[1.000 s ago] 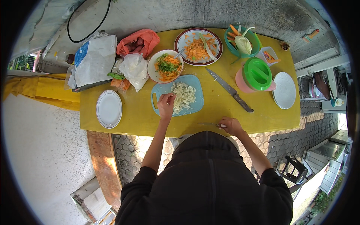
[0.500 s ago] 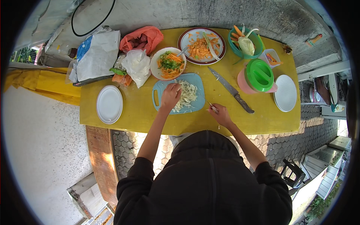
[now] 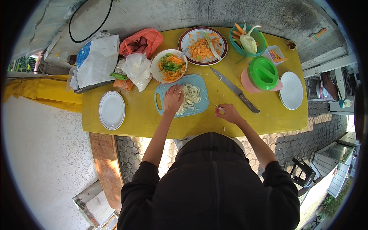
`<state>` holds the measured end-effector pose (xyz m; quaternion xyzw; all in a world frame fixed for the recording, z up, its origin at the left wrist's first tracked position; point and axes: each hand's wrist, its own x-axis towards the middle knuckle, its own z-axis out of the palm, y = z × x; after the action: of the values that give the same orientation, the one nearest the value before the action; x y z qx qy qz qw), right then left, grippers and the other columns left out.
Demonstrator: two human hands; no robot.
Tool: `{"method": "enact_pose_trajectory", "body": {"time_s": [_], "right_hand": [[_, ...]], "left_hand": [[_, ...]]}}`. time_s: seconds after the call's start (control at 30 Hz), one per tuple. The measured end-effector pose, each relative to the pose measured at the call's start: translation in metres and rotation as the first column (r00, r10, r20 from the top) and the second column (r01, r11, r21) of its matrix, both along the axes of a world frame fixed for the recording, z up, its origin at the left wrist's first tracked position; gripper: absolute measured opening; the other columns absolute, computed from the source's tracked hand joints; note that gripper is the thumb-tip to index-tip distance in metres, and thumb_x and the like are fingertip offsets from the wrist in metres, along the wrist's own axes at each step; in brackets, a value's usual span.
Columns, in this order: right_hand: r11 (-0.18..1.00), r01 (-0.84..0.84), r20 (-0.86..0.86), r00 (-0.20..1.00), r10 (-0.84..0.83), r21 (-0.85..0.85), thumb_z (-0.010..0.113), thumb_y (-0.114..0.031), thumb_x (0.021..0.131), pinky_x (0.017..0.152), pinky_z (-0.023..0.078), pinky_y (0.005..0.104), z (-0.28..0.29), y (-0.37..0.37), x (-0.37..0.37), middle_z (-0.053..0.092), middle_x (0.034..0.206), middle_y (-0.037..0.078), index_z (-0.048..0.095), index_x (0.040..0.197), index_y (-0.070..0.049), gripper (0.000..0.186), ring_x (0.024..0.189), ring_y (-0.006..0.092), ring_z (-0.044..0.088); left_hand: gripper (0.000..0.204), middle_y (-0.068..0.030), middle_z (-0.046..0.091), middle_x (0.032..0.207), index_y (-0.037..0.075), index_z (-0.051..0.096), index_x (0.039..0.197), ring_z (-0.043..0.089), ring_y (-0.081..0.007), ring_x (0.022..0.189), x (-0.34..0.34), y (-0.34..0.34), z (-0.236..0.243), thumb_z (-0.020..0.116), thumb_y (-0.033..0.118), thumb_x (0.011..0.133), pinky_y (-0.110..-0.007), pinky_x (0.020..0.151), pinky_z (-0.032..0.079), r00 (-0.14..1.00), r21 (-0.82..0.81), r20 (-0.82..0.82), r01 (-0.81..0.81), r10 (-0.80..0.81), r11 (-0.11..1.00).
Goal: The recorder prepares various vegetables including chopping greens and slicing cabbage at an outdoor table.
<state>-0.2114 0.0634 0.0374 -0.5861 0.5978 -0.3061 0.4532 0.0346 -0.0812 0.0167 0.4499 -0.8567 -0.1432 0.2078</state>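
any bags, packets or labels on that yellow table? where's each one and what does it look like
White and blue bag: far left corner of the table, large, crumpled.
Orange-red plastic bag: far edge beside it, bunched, dark round things inside.
White plastic bag: left of the blue cutting board, crumpled.
Small tub: far right, beside the green lid, pale with colourful contents.
No signs or screens.

There is bare yellow table (image 3: 145, 122) between the white plate (image 3: 111, 110) and the blue board (image 3: 197, 82), but the big knife (image 3: 234, 90) blocks the right side.
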Motion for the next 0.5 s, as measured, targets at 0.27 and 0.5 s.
{"method": "enact_pose_trajectory", "body": {"time_s": [0.27, 0.5], "right_hand": [[0.993, -0.110, -0.395, 0.911, 0.118, 0.043, 0.069, -0.029, 0.067, 0.065, 0.046, 0.0374, -0.009, 0.069, -0.008, 0.057, 0.081, 0.006, 0.060, 0.082, -0.010, 0.026, 0.077, 0.0279, 0.058], [0.997, -0.075, -0.304, 0.950, 0.070, -0.004, 0.066, -0.025, 0.072, 0.060, 0.046, 0.0359, -0.007, 0.051, 0.002, 0.059, 0.076, 0.008, 0.062, 0.079, -0.007, 0.019, 0.071, 0.0276, 0.058]], "left_hand": [[0.041, -0.0064, 0.050, 0.118, 0.006, 0.052, 0.112, 0.039, -0.0243, 0.114, -0.001, 0.003, -0.016, 0.049, 0.036, 0.084, -0.049, 0.087, 0.033, 0.948, -0.151, 0.247, -0.165, 0.199, 0.975], [0.027, -0.0030, 0.055, 0.110, 0.008, 0.057, 0.103, 0.046, -0.0230, 0.104, 0.002, 0.010, -0.010, 0.052, 0.027, 0.084, -0.048, 0.085, 0.032, 0.997, -0.039, 0.070, -0.016, 0.019, 0.999]]}}
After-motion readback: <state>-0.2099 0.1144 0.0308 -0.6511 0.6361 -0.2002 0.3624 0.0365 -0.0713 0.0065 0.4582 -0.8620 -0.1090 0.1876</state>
